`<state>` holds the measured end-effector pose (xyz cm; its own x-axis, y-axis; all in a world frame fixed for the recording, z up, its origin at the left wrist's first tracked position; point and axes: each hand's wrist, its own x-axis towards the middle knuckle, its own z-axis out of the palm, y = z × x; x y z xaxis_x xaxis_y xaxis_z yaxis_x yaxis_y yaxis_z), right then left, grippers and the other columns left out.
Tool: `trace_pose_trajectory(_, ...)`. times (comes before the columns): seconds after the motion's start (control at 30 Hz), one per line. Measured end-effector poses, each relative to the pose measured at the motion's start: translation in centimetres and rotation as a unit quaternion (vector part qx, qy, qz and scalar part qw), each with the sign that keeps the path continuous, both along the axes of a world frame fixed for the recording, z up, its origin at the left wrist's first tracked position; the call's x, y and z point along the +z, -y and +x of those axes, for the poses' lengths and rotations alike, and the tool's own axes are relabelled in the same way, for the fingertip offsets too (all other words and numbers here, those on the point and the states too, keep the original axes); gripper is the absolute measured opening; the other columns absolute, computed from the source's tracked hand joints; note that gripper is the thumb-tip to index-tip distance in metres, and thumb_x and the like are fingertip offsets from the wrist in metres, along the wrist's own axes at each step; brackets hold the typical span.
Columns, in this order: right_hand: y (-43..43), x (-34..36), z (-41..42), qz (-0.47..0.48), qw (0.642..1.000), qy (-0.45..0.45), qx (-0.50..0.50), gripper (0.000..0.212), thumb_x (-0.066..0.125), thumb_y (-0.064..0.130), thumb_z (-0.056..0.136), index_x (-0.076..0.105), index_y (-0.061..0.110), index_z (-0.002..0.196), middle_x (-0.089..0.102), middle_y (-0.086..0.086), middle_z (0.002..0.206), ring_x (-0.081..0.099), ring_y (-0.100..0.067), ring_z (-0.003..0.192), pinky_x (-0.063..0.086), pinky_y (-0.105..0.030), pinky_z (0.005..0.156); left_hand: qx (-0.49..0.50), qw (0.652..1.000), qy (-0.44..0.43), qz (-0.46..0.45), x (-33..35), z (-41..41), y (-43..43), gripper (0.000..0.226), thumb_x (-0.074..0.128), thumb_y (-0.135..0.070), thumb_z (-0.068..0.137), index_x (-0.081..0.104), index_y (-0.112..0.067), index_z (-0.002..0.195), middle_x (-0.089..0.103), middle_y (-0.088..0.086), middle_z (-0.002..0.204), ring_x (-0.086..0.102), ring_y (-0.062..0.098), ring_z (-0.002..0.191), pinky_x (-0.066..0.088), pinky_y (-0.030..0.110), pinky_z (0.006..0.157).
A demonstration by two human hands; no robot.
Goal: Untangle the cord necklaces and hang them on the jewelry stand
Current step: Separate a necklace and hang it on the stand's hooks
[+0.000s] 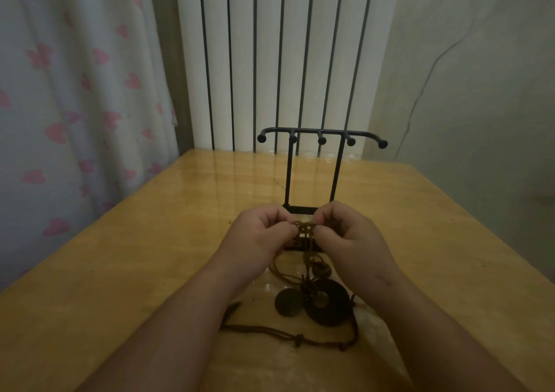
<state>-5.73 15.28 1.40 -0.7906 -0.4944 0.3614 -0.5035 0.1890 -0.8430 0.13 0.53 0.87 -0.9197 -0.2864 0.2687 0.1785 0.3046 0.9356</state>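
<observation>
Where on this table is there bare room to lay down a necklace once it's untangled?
Bare table lies left of the left hand, toward the curtain, and right of the right hand. Crowded between the forearms, where the ring pendant, disc pendant and cords lie, and at the jewelry stand.

No readable text, labels or numbers anywhere.

In front of you a glossy yellow wooden table [135, 256], behind its far edge a white ribbed radiator [270, 61] with dark gaps, to your left a pale curtain [75, 91] printed with pink hearts, to your right a plain wall [480, 106] crossed by a thin dark line [421, 91], cable or crack unclear
</observation>
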Motion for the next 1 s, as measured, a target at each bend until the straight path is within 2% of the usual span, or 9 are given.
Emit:
trace_pose_trajectory(0.07,-0.08,0.08,-0.01,-0.037,0.998,0.046,0.015,0.010,0.058,0.014,0.088,0.064,0.019,0.083,0.064,-0.010,0.081,0.060,-0.026,0.071,0.056,-0.039,0.062,-0.005,1.000,0.013,0.000,0.01,0.00,-0.17,0.023,0.058,-0.011,0.088,0.063,-0.024,0.071,0.056,-0.008,0.061,0.050,0.012,0.061,0.042,0.030,0.059)
trace_pose_trajectory(0.2,-0.01,0.08,-0.05,-0.059,0.995,0.079,0.029,0.009,0.058,0.013,0.088,0.064,0.018,0.082,0.061,0.004,0.074,0.053,0.000,0.061,0.046,-0.016,0.054,-0.022,0.999,0.024,0.014,-0.02,0.00,-0.17,0.026,0.057,-0.010,0.089,0.064,-0.025,0.070,0.056,-0.009,0.060,0.049,0.013,0.060,0.042,0.030,0.059)
trace_pose_trajectory(0.27,0.02,-0.04,-0.13,-0.055,0.995,0.076,0.022,0.008,0.059,0.016,0.087,0.065,0.019,0.082,0.062,0.002,0.073,0.056,-0.006,0.062,0.049,-0.018,0.055,-0.027,0.999,0.021,0.023,-0.03,0.06,-0.04,0.019,0.058,-0.011,0.090,0.067,-0.021,0.076,0.059,-0.006,0.064,0.051,0.012,0.062,0.043,0.030,0.060)
trace_pose_trajectory(0.37,0.01,-0.12,-0.14,-0.054,0.996,0.071,0.025,0.008,0.060,0.015,0.087,0.065,0.019,0.082,0.066,-0.007,0.081,0.063,-0.025,0.077,0.057,-0.035,0.067,-0.031,0.999,0.015,0.020,-0.12,0.05,0.05,0.010,0.061,-0.017,0.091,0.071,-0.019,0.088,0.063,-0.007,0.069,0.055,0.009,0.064,0.045,0.027,0.062)
trace_pose_trajectory(0.57,0.02,-0.08,-0.18,-0.060,0.994,0.085,0.016,0.008,0.062,0.012,0.087,0.066,0.019,0.089,0.068,-0.009,0.087,0.066,-0.026,0.082,0.059,-0.039,0.070,-0.028,1.000,0.012,0.006,-0.44,-0.16,0.40,0.007,0.066,-0.020,0.090,0.072,-0.022,0.090,0.069,-0.005,0.074,0.060,0.010,0.067,0.049,0.029,0.064)
trace_pose_trajectory(0.7,-0.02,0.01,-0.14,-0.062,0.995,0.081,0.016,0.018,0.065,0.011,0.087,0.066,0.025,0.099,0.067,-0.002,0.092,0.067,-0.015,0.080,0.059,-0.026,0.067,-0.033,0.999,0.013,-0.008,-0.67,-0.26,0.50,0.007,0.066,-0.020,0.090,0.072,-0.022,0.089,0.069,-0.003,0.075,0.061,0.012,0.068,0.050,0.029,0.065)
trace_pose_trajectory(0.83,0.06,-0.22,-0.30,-0.040,0.998,0.054,-0.007,0.015,0.062,0.014,0.091,0.068,0.028,0.093,0.069,0.004,0.086,0.067,-0.005,0.078,0.054,-0.016,0.063,-0.028,0.999,0.013,0.007,-0.85,-0.40,0.58,0.008,0.066,-0.018,0.090,0.072,-0.023,0.088,0.069,-0.004,0.073,0.061,0.011,0.067,0.049,0.029,0.064)
trace_pose_trajectory(0.9,0.06,-0.25,-0.31,-0.039,0.998,0.056,-0.005,0.015,0.060,0.014,0.092,0.068,0.027,0.091,0.070,0.005,0.084,0.067,-0.003,0.077,0.054,-0.016,0.063,-0.023,0.999,0.015,0.015,-0.92,-0.52,0.59,0.007,0.066,-0.018,0.090,0.071,-0.022,0.088,0.068,-0.004,0.073,0.061,0.012,0.067,0.049,0.029,0.064)
trace_pose_trajectory(1.0,0.14,-0.19,-0.24,-0.040,0.998,0.057,-0.007,0.013,0.061,0.014,0.091,0.068,0.026,0.091,0.070,0.004,0.084,0.068,-0.006,0.076,0.059,-0.024,0.066,-0.025,0.999,0.017,0.029,-0.96,-0.64,0.60,0.007,0.065,-0.018,0.091,0.071,-0.021,0.088,0.068,-0.003,0.073,0.060,0.014,0.068,0.049,0.031,0.065)
